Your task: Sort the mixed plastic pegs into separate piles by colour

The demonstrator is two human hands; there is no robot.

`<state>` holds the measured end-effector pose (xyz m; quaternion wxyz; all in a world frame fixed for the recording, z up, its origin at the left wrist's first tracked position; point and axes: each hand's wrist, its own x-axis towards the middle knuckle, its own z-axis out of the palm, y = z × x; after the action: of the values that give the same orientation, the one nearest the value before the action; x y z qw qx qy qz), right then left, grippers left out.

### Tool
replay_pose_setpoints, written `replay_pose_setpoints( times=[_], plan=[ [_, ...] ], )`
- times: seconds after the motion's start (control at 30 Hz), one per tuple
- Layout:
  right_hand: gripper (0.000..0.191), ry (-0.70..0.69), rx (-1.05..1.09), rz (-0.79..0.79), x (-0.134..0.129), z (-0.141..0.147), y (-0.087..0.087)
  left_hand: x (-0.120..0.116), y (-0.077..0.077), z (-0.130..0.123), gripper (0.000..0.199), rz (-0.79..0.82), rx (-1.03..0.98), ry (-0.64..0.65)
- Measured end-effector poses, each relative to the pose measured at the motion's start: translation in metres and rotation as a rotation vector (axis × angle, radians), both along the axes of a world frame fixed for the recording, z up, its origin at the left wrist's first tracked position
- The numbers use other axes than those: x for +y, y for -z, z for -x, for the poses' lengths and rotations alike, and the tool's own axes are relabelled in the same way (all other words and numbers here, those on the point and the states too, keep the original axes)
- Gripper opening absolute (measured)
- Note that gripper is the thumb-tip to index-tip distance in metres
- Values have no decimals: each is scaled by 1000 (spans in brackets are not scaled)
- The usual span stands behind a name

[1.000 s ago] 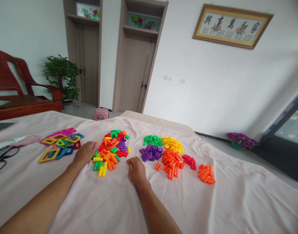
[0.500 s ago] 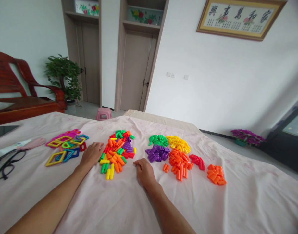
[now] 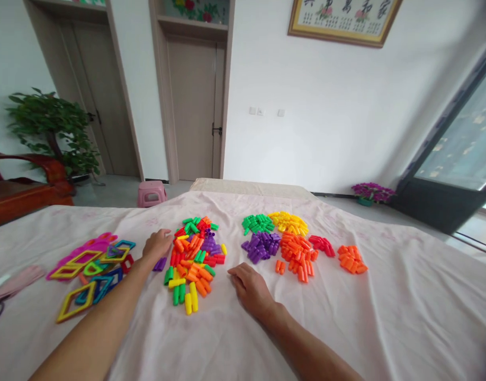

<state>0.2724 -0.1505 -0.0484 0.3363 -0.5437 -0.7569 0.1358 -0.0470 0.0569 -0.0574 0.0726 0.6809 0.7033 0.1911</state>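
A mixed pile of coloured plastic tubes [image 3: 193,248] lies on the pale cloth between my hands. My left hand [image 3: 158,244] rests at the pile's upper left edge, its fingertips near the red tubes; what it holds, if anything, is hidden. Just below it lie purple tubes [image 3: 160,264]. My right hand [image 3: 249,286] rests on the cloth right of the pile, fingers curled together, with nothing visible in them. Beyond it are sorted groups: green [image 3: 258,223], yellow [image 3: 289,223], purple [image 3: 261,246], orange [image 3: 296,251], red [image 3: 321,245], and another orange group [image 3: 351,259].
Flat diamond-shaped frames [image 3: 84,275] in several colours lie on a pink piece at the left. A pink cloth item [image 3: 20,283] is at the far left. Behind the table are a pink stool [image 3: 151,194], a potted plant [image 3: 52,129] and a wooden chair [image 3: 32,185].
The view has turned to the right. Purple tubes now show beside my left wrist, apart from the mixed pile. My right hand remains beside the pile with its fingers curled.
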Motion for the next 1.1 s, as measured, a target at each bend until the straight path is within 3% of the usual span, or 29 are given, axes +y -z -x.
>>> replay_pose_setpoints(
  times=[0.1, 0.27, 0.37, 0.53, 0.67, 0.83, 1.1],
  plan=[
    [29, 6, -37, 4, -3, 3, -1, 2, 11, 0, 49, -10, -33, -34],
    [30, -23, -59, 39, 7, 11, -10, 3, 20, 14, 45, -27, -205, 48],
    [29, 13, -96, 6, 32, 20, -19, 7, 18, 17, 43, -1, -252, 51],
    [41, 208, -186, -110, 86, 40, -29, 13, 16, 11, 42, 7, -190, 68],
    [45, 217, -229, -74, 110, 54, -26, 15, 16, 9, 41, -3, -204, 64],
    [31, 154, -229, -4, 113, 60, -21, 16, 14, 8, 40, 14, -200, 46],
    [48, 92, -227, 14, 109, 60, -11, 14, 12, 6, 39, -10, -197, 43]
  ],
)
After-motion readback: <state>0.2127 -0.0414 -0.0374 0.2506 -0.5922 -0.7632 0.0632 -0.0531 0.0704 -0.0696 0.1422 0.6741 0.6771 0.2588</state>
